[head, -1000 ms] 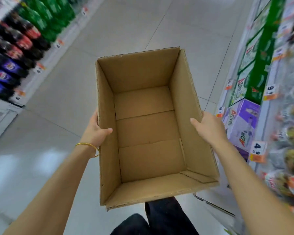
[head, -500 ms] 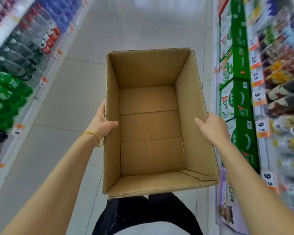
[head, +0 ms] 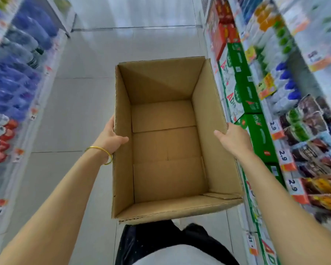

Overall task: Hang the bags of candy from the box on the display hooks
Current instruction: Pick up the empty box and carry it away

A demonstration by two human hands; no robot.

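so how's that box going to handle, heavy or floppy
Probably light: the box is empty, only bare cardboard inside. Likely fairly stiff, since its walls stand straight while the left hand and right hand grip only the side rims. With no top flaps showing, the open rim may flex if squeezed hard.

Bright, even light from above fills the aisle. Pale glare streaks the floor tiles point(head: 141, 20) far ahead of where the left hand point(head: 111, 139) and right hand point(head: 234, 139) grip the box point(head: 161, 83). Ahead of the grip, a diagonal shadow cuts the box's far wall. Bottles point(head: 23, 77) left of the grip and packets point(head: 313, 131) right of it smear with motion blur, worst toward the edges, where wide-angle distortion bends straight lines; around the grip all is sharp
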